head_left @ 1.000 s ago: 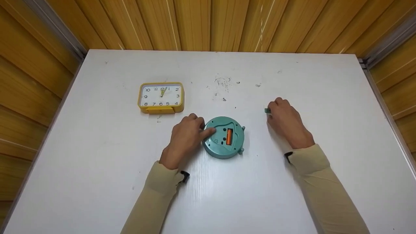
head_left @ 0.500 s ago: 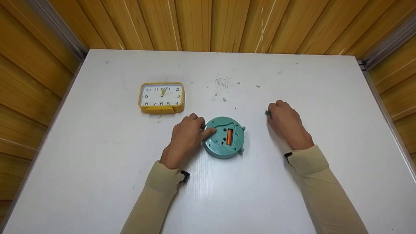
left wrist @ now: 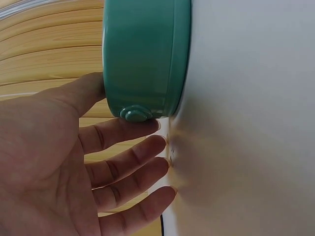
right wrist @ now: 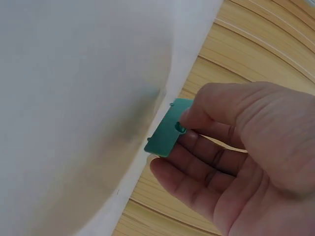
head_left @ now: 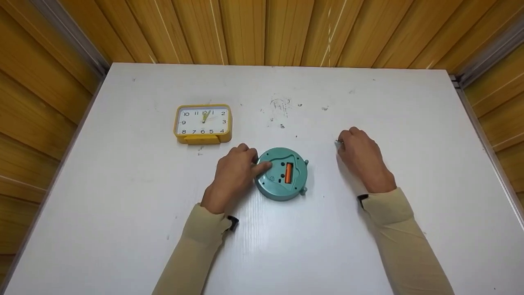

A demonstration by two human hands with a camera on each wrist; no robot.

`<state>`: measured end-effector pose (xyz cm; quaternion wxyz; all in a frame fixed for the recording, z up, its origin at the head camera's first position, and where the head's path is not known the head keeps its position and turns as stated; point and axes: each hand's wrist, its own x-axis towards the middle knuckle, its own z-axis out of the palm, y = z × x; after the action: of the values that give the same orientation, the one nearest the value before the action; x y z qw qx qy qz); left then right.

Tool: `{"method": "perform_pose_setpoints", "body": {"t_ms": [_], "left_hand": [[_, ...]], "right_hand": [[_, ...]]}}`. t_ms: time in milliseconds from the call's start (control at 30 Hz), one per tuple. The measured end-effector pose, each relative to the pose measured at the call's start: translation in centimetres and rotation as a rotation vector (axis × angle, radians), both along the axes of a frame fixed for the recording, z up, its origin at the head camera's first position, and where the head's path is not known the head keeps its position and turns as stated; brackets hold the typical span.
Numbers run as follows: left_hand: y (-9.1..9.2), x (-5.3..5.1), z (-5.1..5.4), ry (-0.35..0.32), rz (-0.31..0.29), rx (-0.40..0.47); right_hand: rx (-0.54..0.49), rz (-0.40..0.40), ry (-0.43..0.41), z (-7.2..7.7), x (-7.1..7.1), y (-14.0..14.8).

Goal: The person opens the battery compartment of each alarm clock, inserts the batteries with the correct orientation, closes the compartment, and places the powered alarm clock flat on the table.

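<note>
A round teal alarm clock (head_left: 278, 192) lies face down on the white table, its open battery compartment showing an orange battery (head_left: 288, 173). My left hand (head_left: 235, 174) holds the clock's left edge, thumb on its back and index finger against its side by a small round button (left wrist: 135, 114). The other left fingers reach down to the tabletop. To the right of the clock, my right hand (head_left: 362, 157) pinches a small teal battery cover (right wrist: 168, 129) between thumb and fingers. In the right wrist view the cover shows two small tabs along one edge.
Behind my left hand a yellow rectangular alarm clock (head_left: 203, 123) stands with its dial facing me. Dark scuff marks (head_left: 280, 104) spot the table (head_left: 278, 246). Wood-patterned panels (head_left: 245, 32) enclose the back and sides.
My right hand has drawn slightly toward me, and the battery cover has turned in its fingers, now looking paler and edge-on. My left hand and the teal alarm clock have stayed put.
</note>
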<state>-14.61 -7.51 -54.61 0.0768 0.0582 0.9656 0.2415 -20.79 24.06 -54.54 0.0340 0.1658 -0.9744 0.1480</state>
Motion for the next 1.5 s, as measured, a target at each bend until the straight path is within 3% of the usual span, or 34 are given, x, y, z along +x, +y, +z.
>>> {"method": "perform_pose_setpoints", "body": {"t_ms": [367,733,1500], "left_hand": [[-0.1,0.1,0.0,0.010,-0.004,0.015],[-0.2,0.1,0.1,-0.005,-0.001,0.017],[-0.1,-0.1,0.0,0.006,0.007,0.031]], "right_hand": [[-0.110,0.123,0.282,-0.2,0.4,-1.2],[-0.161,0.317,0.410,0.2,0.9,-2.2],[-0.214,0.594,0.478,0.7,3.2,-4.8]]}}
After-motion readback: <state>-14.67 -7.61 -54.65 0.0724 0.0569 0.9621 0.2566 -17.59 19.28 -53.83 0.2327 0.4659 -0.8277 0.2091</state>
